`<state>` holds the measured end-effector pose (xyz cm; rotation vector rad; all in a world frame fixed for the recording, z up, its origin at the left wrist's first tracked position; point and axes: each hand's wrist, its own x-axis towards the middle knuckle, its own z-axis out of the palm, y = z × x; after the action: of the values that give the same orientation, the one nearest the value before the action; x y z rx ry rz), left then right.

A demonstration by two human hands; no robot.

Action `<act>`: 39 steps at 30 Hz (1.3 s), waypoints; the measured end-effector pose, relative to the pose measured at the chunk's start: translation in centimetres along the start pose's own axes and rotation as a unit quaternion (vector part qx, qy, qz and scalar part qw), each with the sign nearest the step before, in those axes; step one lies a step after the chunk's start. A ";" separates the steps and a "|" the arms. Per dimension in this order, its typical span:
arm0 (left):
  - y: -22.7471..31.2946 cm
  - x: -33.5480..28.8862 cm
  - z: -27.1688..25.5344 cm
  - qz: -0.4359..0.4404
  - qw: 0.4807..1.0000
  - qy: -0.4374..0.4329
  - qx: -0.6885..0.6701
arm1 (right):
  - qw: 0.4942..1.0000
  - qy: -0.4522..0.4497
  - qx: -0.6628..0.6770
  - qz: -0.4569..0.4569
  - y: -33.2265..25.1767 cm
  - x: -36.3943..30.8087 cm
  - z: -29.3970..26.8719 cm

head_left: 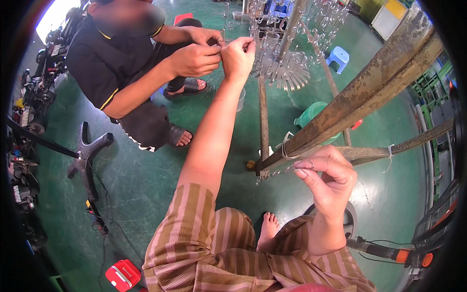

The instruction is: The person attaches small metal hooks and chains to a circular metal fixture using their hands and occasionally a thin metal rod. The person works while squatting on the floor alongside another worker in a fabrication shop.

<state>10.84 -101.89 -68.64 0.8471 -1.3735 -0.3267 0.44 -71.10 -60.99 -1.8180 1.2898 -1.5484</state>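
Note:
My left hand (238,59) is stretched far forward, its fingers pinched together at the left side of a hanging rack of metal hooks (288,73). What sits between those fingertips is too small to make out. Nearer to me, my right hand (331,177) pinches a thin, shiny string of small metal hooks (279,172) between thumb and forefinger. The hooks trail left from the fingertips, beside the foot of a rusty metal beam (360,82). Just left of my left hand, a co-worker's two hands (197,59) meet near another thin hanging hook strand (225,22).
The co-worker (114,58) sits close at the left. A rusty frame bar (263,117) stands below the rack. On the green floor are a blue stool (338,59), a green basket (311,114), a black stand base (87,155) with cables and a red box (122,275).

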 end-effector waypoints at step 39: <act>15.4 -10.5 -12.5 0.011 0.902 -0.335 -0.272 | 0.995 0.078 0.060 0.020 0.7 -0.1 0.7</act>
<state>16.33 -80.44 -65.21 0.2400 -1.7902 -1.0024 0.79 -71.51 -61.85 -1.6166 1.2643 -1.7361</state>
